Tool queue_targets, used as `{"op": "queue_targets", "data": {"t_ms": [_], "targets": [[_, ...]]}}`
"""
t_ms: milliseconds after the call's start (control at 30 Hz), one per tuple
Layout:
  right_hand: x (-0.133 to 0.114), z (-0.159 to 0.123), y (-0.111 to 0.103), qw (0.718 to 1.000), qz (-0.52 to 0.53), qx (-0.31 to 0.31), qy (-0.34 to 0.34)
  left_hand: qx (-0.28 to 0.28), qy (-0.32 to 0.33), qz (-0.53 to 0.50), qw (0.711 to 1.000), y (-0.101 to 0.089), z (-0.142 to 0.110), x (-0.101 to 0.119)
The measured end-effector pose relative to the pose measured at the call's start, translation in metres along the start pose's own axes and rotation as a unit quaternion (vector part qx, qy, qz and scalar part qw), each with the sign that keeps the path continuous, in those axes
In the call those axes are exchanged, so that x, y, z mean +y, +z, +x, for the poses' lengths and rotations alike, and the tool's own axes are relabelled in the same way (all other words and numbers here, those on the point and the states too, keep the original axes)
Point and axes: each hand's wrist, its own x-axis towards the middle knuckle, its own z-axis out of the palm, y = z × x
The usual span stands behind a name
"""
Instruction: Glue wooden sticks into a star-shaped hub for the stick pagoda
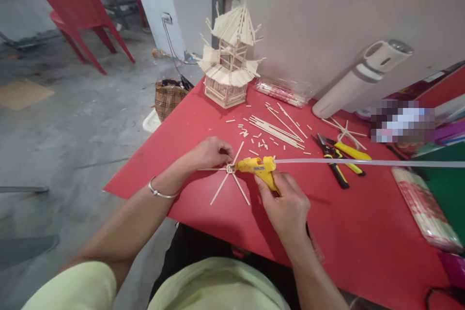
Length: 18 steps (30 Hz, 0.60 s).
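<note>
My right hand [286, 202] is wrapped round the grip of a yellow hot glue gun [262, 168], with a long clear glue stick [363, 162] running out of its back to the right. The gun's nozzle is at the small ring hub in the middle of a star-shaped frame of thin wooden sticks [222, 190], which lies on the red table. My left hand [214, 151] is curled just above that hub, fingers pinched together. Whatever sits between those fingertips is too small to make out.
A stick-built pagoda model [228, 68] stands at the back corner. Loose sticks and cut bits [276, 131] lie in front of it. Pliers and cutters [337, 160], a second stick star [345, 131], a white bottle [358, 77] and packs of sticks [425, 203] are to the right.
</note>
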Motion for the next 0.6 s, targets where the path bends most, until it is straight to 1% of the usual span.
{"op": "queue_targets", "data": {"t_ms": [200,367,600], "targets": [[0.0,-0.002,0.002,1.0,0.0,0.016,-0.017,-0.024,-0.004,-0.005,1.0,-0.002,-0.003,0.006],[-0.002,-0.002,0.001,1.0,0.002,0.009,-0.008,-0.013,-0.006,-0.002,1.0,0.0,-0.007,0.013],[0.002,-0.005,-0.003,1.0,0.018,0.015,-0.004,0.015,0.013,0.035,0.999,0.01,-0.012,0.017]]}}
